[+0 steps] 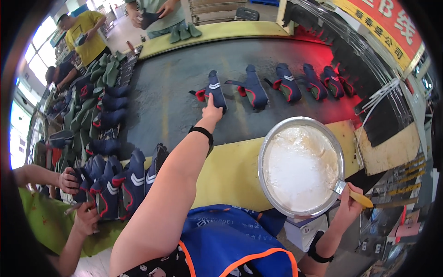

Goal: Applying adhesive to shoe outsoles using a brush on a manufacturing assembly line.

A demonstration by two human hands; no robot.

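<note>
Nearest you: your right hand (350,203) is closed round the yellow-handled brush (361,198), its head at the near right rim of the steel bowl (262,161); plenty of white paste (295,171) left in there. Stock of navy uppers (134,182) stands by your left forearm, with a co-worker's hand (86,219) on that batch, none of it in the row. Further out, your left hand (212,113) has its index finger laid on the shoe upper (214,87) at the left end of the row on the dark surface (161,101); can't tell if the other fingers grip it. To its right, four more row uppers (253,90) show clearly, maybe a sixth at the red-lit end. My read: row's laid out, the one you're touching is in progress, left-hand stock remains. Can't confirm paste on any upper from this view.
</note>
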